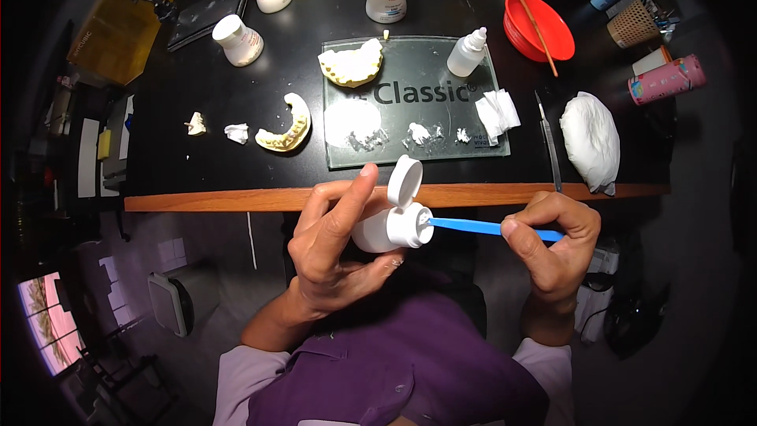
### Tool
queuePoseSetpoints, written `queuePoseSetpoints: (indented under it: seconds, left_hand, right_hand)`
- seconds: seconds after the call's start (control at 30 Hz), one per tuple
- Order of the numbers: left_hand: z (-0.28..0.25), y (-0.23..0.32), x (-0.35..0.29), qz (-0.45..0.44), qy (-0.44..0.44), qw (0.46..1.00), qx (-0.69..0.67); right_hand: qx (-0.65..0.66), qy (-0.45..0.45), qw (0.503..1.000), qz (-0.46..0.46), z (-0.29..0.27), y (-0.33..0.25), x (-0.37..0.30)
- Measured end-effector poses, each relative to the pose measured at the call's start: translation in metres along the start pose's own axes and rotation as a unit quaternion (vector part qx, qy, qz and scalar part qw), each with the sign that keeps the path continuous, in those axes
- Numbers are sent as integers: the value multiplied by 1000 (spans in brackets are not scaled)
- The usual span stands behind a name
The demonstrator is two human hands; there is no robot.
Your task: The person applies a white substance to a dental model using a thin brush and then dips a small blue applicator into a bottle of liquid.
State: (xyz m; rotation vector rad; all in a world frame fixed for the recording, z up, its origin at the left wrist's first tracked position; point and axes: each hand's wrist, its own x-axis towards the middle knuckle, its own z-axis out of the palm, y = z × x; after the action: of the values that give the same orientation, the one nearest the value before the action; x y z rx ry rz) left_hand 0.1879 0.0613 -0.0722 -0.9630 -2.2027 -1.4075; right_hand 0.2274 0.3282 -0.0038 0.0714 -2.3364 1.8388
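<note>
My left hand is wrapped round a small white bottle, tilted with its mouth to the right. Its flip-top cap stands raised. Between the fingers of my right hand is a blue plastic spatula, its tip in the bottle's mouth with white powder there. Beyond the hands, a glass slab lies on the table, with several small heaps of white powder on it. A yellowish dental cast sits on its far left part. A horseshoe-shaped dental cast lies left of the slab.
On the slab stand a dropper bottle and a crumpled tissue. To its right are a metal instrument, a white bundle and a red bowl with a brush. White jars stand farther left. The table's wooden edge runs before me.
</note>
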Motion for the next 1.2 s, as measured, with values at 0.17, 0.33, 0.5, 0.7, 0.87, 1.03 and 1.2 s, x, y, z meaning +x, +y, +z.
queuePoseSetpoints:
  seconds: [0.17,0.33,0.5,0.7,0.87,1.03,1.2]
  left_hand:
    - [3,-1,0,-9,4,1000,0]
    - [3,-1,0,-18,10,1000,-8]
    - [4,-1,-2,-22,9,1000,-11]
    - [6,2,-2,-43,29,998,-28]
    - [8,2,-1,-60,50,996,-52]
    - [8,4,2,-54,51,997,-34]
    - [12,2,-1,-61,68,995,-34]
  right_hand:
    - [-72,1,995,-68,3,2,3]
    - [-92,11,991,-96,6,1,5]
    - [-105,9,985,-134,8,4,4]
    - [-78,-1,990,-115,3,5,5]
    - [-72,0,990,-121,3,5,6]
    - [-42,8,994,-103,0,12,7]
    - [-10,78,994,-74,-1,27,3]
